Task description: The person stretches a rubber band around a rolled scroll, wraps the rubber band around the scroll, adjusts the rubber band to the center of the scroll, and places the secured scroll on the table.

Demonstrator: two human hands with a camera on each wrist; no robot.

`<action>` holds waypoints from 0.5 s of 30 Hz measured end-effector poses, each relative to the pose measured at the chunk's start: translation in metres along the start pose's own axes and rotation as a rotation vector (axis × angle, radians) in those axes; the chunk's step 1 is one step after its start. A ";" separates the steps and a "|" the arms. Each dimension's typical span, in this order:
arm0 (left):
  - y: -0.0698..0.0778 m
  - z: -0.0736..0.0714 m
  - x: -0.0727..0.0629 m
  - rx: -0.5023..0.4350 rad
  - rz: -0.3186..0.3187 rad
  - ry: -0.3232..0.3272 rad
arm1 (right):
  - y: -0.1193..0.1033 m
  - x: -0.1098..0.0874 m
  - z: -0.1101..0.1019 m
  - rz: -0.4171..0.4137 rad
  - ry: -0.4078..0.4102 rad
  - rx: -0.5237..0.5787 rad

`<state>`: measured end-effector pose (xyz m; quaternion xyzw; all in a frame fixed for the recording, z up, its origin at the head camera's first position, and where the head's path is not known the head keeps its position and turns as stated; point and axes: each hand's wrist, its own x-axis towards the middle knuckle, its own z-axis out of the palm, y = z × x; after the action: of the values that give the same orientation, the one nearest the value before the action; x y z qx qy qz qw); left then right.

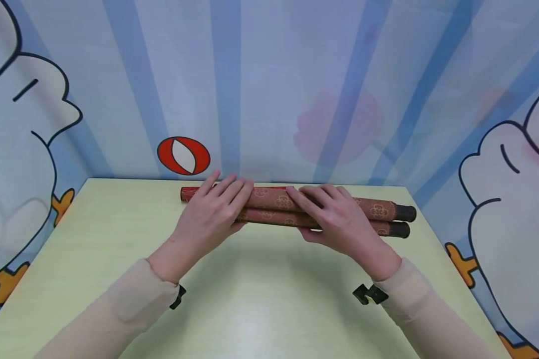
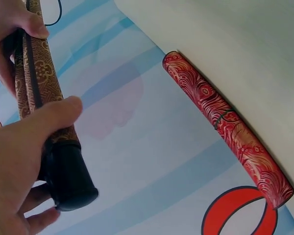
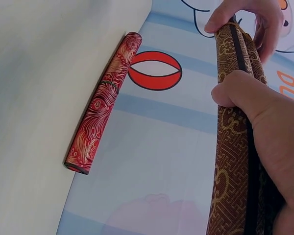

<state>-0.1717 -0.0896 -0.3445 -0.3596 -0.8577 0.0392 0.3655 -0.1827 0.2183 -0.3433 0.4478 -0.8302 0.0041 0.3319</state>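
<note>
Two brown brocade-patterned scroll rolls (image 1: 274, 198) with black end caps (image 1: 401, 229) lie side by side in both hands above the table. I cannot tell whether they are joined. My left hand (image 1: 213, 212) grips them near the left end; in the left wrist view its thumb lies over the brocade beside a black end cap (image 2: 71, 176). Farther right, my right hand (image 1: 341, 219) holds the same rolls (image 3: 230, 147), thumb on the near side and fingers over the top. Behind them a red swirl-patterned roll (image 2: 225, 127) lies at the table's back edge, partly hidden in the head view.
The pale table (image 1: 260, 299) ends at a blue-and-white striped backdrop (image 1: 269, 89). Cartoon-printed side panels (image 1: 512, 239) stand at left and right. A black clip-like piece (image 1: 370, 294) sits at the right cuff.
</note>
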 end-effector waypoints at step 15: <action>-0.018 0.010 -0.009 0.041 0.111 0.189 | -0.002 0.006 0.003 -0.010 0.009 -0.021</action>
<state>-0.1842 -0.1067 -0.3511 -0.4013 -0.7971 0.0427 0.4491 -0.1853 0.2117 -0.3422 0.4482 -0.8265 -0.0041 0.3405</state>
